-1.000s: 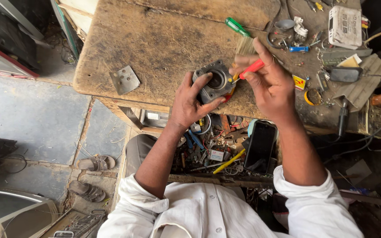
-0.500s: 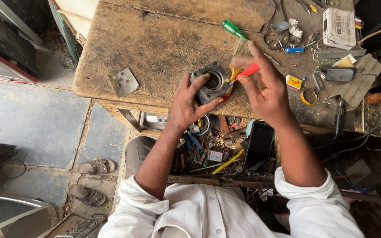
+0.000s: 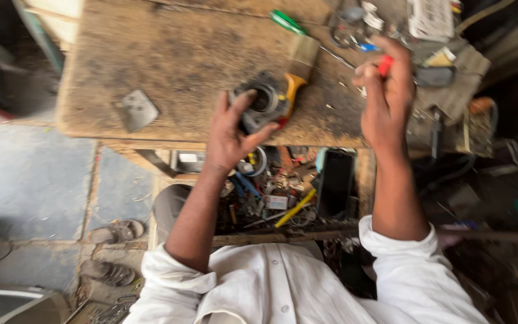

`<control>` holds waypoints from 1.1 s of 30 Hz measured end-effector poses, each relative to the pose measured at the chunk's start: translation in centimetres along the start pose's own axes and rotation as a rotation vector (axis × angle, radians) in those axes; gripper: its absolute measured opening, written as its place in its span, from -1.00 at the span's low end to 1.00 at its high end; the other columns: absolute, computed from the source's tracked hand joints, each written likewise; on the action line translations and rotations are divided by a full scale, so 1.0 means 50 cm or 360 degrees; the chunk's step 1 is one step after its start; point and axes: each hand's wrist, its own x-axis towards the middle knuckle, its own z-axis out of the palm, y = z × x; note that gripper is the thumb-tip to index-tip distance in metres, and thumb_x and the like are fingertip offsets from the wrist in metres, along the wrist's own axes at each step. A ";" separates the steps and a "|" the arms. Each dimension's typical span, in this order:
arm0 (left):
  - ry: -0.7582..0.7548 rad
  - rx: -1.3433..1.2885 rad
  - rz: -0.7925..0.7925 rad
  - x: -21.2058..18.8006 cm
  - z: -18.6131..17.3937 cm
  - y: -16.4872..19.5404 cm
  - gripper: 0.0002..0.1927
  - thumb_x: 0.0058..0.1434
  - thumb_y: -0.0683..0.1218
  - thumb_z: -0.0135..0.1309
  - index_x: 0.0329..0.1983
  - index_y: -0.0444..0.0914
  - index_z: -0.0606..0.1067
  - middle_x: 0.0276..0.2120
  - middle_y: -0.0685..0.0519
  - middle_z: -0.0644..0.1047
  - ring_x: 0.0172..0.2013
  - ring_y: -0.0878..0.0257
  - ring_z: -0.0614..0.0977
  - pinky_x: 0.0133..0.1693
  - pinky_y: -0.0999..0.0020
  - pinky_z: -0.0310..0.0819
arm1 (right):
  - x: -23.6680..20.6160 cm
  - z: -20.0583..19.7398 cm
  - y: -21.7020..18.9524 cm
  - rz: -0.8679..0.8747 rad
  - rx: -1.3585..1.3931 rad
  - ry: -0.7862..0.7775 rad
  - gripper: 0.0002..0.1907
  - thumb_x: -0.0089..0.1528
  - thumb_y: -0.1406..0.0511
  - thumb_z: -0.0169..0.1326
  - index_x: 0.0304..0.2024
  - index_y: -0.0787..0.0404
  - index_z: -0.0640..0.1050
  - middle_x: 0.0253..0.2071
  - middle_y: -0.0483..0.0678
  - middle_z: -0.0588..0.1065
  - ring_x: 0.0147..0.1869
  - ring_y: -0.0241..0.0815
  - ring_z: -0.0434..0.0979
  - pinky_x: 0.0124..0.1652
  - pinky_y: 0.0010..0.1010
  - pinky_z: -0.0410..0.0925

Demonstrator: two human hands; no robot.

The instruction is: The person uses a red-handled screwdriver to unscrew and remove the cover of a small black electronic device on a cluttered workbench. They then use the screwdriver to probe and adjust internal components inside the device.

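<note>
Metal housing [image 3: 260,105], grey and round with a dark bore in the middle, rests on the near part of the wooden bench [image 3: 169,60], tipped up against the left hand [image 3: 230,129]. It looks like cast metal: probably heavy for its size, stiff, not fragile, and likely greasy, so it could slip. The rim and the outer body seem the sound places to take it, not the bore. The left hand has its thumb and fingers spread around the lower left side of the housing, touching it in a loose, half-open cradle and not closed tight. An orange-handled tool [image 3: 293,90] lies against the right side of the housing; whether it is lodged in it or only beside it I cannot tell.

The right hand [image 3: 385,99] is raised well apart from the housing, fingers curled around a small red thing [image 3: 385,65], perhaps a screwdriver handle; only its tip shows, and the motion blur hides the grip.

Farther out lie a flat metal plate [image 3: 136,109] to the left, a green-handled screwdriver [image 3: 289,23] and a brush [image 3: 303,55] at the back, and blurred clutter at the far right. Below the bench an open drawer [image 3: 277,192] holds mixed tools, hard to make out singly. The bench's far edge is cut off.
</note>
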 end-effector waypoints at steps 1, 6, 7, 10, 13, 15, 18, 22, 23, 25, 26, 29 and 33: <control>-0.0005 0.0002 0.0012 0.000 -0.002 -0.004 -0.30 0.08 0.05 0.49 0.22 -0.28 0.47 -0.05 -0.16 0.44 -0.05 -0.06 0.58 -0.04 0.13 0.54 | 0.005 -0.015 0.022 0.0211 -0.0239 0.0015 -0.59 0.51 0.43 0.05 0.39 0.20 0.33 -0.22 0.08 0.45 -0.21 -0.20 0.44 -0.13 -0.36 0.35; -0.0051 0.0091 0.0016 0.000 -0.005 -0.013 -0.28 0.08 0.06 0.49 0.22 -0.29 0.46 -0.04 -0.15 0.44 -0.05 -0.06 0.58 -0.02 0.11 0.52 | -0.002 -0.070 0.115 -0.0116 -0.0833 -0.0186 -0.90 0.33 0.44 0.22 -0.11 0.26 0.60 -0.12 0.08 0.55 -0.06 0.00 0.59 -0.05 -0.23 0.41; -0.0050 0.0101 0.0024 0.000 -0.006 -0.014 -0.28 0.08 0.06 0.50 0.22 -0.28 0.45 -0.04 -0.15 0.44 -0.05 -0.06 0.58 -0.03 0.10 0.51 | -0.008 -0.078 0.126 -0.0115 -0.0938 -0.0236 -0.91 0.29 0.43 0.24 -0.15 0.26 0.63 -0.15 0.08 0.56 -0.07 0.06 0.58 -0.06 -0.17 0.40; -0.0063 0.0109 0.0003 -0.002 -0.004 -0.012 -0.26 0.08 0.08 0.51 0.22 -0.28 0.44 -0.04 -0.15 0.44 -0.05 -0.07 0.58 -0.03 0.08 0.51 | -0.017 -0.083 0.149 -0.0030 -0.0964 -0.0387 -0.90 0.25 0.41 0.26 -0.17 0.25 0.65 -0.17 0.08 0.57 -0.08 0.10 0.58 -0.06 -0.11 0.41; -0.0073 0.0123 -0.0006 -0.003 -0.005 -0.011 -0.25 0.07 0.08 0.51 0.22 -0.28 0.44 -0.04 -0.15 0.44 -0.06 -0.07 0.58 -0.05 0.08 0.51 | -0.019 -0.072 0.155 0.0126 -0.0931 -0.0444 -0.88 0.25 0.37 0.26 -0.17 0.26 0.64 -0.17 0.10 0.57 -0.10 0.12 0.59 -0.08 -0.10 0.41; -0.0060 0.0128 0.0013 -0.003 -0.004 -0.010 -0.25 0.07 0.08 0.51 0.22 -0.28 0.44 -0.03 -0.15 0.44 -0.05 -0.07 0.58 -0.04 0.07 0.51 | -0.020 -0.060 0.154 0.0190 -0.1010 -0.0427 -0.86 0.24 0.32 0.28 -0.22 0.27 0.64 -0.19 0.13 0.56 -0.13 0.16 0.58 -0.12 -0.07 0.40; -0.0033 0.0128 0.0039 0.001 -0.004 -0.011 -0.26 0.07 0.08 0.51 0.22 -0.29 0.46 -0.02 -0.15 0.45 -0.03 -0.08 0.58 -0.02 0.07 0.52 | -0.018 -0.044 0.157 0.0178 -0.1181 -0.0370 -0.78 0.25 0.24 0.33 -0.29 0.28 0.63 -0.21 0.16 0.55 -0.15 0.22 0.55 -0.16 0.01 0.38; -0.0050 0.0015 -0.0049 -0.002 0.000 -0.006 -0.29 0.11 0.10 0.49 0.23 -0.28 0.47 0.00 -0.15 0.44 -0.01 -0.04 0.59 0.00 0.12 0.56 | -0.020 -0.032 0.170 0.0110 -0.1234 -0.0354 -0.77 0.25 0.24 0.33 -0.29 0.28 0.60 -0.23 0.16 0.54 -0.12 0.24 0.53 -0.11 0.04 0.38; -0.0047 -0.0034 -0.0078 -0.003 0.001 -0.004 -0.30 0.13 0.10 0.48 0.24 -0.27 0.47 0.02 -0.15 0.44 0.01 -0.03 0.60 0.02 0.14 0.58 | -0.018 -0.029 0.170 0.0087 -0.1229 -0.0358 -0.77 0.25 0.25 0.33 -0.29 0.28 0.59 -0.23 0.16 0.53 -0.12 0.24 0.52 -0.10 0.04 0.38; -0.0053 0.0055 -0.0065 -0.003 0.002 -0.002 -0.28 0.11 0.12 0.48 0.24 -0.24 0.48 0.02 -0.14 0.45 0.01 -0.03 0.59 0.02 0.13 0.57 | -0.016 -0.028 0.170 0.0069 -0.1250 -0.0376 -0.78 0.25 0.26 0.32 -0.27 0.28 0.58 -0.20 0.18 0.52 -0.08 0.26 0.51 -0.09 0.04 0.38; -0.0053 0.0094 -0.0057 -0.002 0.002 -0.002 -0.28 0.10 0.14 0.48 0.25 -0.23 0.48 0.02 -0.14 0.45 0.01 -0.03 0.59 0.02 0.12 0.56 | -0.016 -0.026 0.170 0.0056 -0.1266 -0.0382 -0.79 0.26 0.27 0.31 -0.26 0.29 0.58 -0.19 0.20 0.52 -0.06 0.27 0.51 -0.09 0.05 0.38; -0.0078 0.0108 0.0014 0.005 0.004 -0.004 -0.27 0.10 0.18 0.46 0.25 -0.19 0.45 0.00 -0.13 0.43 -0.01 -0.03 0.58 0.00 0.12 0.56 | -0.012 -0.011 0.133 -0.0136 -0.1172 -0.0237 -0.88 0.31 0.32 0.29 -0.19 0.25 0.63 -0.16 0.16 0.51 -0.08 0.20 0.52 -0.10 -0.02 0.39; -0.0049 0.0137 -0.0070 0.003 0.008 0.000 -0.26 0.08 0.20 0.45 0.27 -0.15 0.46 -0.05 -0.11 0.44 -0.06 -0.02 0.59 -0.05 0.08 0.54 | -0.021 0.029 0.035 -0.0121 -0.0647 -0.0269 -0.91 0.31 0.41 0.29 -0.14 0.25 0.64 -0.20 0.04 0.51 -0.20 -0.08 0.53 -0.19 -0.28 0.42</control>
